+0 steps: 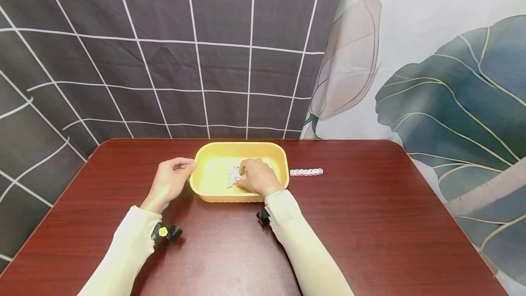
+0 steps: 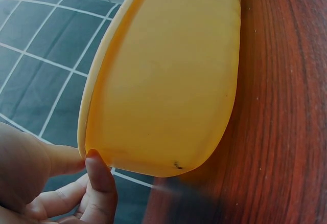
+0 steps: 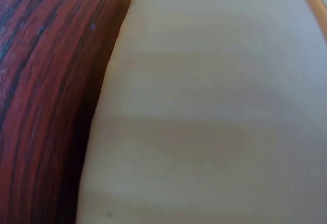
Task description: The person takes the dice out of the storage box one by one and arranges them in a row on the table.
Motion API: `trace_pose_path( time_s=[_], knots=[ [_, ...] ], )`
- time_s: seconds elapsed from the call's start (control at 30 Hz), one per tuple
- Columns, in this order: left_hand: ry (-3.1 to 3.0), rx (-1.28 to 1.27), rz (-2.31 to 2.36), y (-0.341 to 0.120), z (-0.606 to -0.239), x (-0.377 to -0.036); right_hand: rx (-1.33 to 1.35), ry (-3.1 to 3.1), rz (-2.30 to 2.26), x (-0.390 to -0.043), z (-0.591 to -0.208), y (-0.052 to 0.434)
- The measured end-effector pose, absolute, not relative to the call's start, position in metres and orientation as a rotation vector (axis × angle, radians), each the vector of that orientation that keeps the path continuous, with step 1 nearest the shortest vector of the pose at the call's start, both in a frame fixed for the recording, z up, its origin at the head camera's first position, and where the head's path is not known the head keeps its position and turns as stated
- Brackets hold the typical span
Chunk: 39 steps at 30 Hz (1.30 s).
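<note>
A yellow plastic tub (image 1: 211, 177) sits near the back of the table. My left hand (image 1: 170, 179) pinches the tub's left rim between thumb and index finger; in the left wrist view those fingers (image 2: 100, 175) meet right at the rim corner. Inside the tub lies a loose cluster of white dice (image 1: 233, 176). My right hand (image 1: 258, 176) reaches over the front wall, its curled fingers down at the right side of the dice. Its fingertips are hidden, and I cannot tell whether they hold a die. The right wrist view shows only the tub's outer wall (image 3: 204, 101).
On the reddish-brown wooden table (image 1: 370, 223), a straight row of dice (image 1: 306, 172) runs rightward from beside the tub's right wall. Behind the table hangs a dark grid-patterned cloth (image 1: 222, 67), with a leaf-patterned curtain (image 1: 452, 104) to the right.
</note>
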State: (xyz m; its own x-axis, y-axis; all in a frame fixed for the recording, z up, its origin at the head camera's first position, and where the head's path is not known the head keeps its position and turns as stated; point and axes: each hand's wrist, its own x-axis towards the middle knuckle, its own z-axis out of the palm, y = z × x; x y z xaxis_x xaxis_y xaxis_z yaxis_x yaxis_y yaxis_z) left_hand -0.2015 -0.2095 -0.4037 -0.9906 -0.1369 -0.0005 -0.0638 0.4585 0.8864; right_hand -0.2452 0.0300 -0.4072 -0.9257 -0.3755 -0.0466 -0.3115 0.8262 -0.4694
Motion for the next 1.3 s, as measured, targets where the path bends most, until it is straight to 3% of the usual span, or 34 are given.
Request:
trace_pose_path(
  time_s=[1.3],
  knots=[
    [-2.605, 0.178, -1.59, -0.2092, -0.4041, -0.2019, -0.589, 2.841, -0.731, -0.2527, -0.4092, 0.0378]
  ],
)
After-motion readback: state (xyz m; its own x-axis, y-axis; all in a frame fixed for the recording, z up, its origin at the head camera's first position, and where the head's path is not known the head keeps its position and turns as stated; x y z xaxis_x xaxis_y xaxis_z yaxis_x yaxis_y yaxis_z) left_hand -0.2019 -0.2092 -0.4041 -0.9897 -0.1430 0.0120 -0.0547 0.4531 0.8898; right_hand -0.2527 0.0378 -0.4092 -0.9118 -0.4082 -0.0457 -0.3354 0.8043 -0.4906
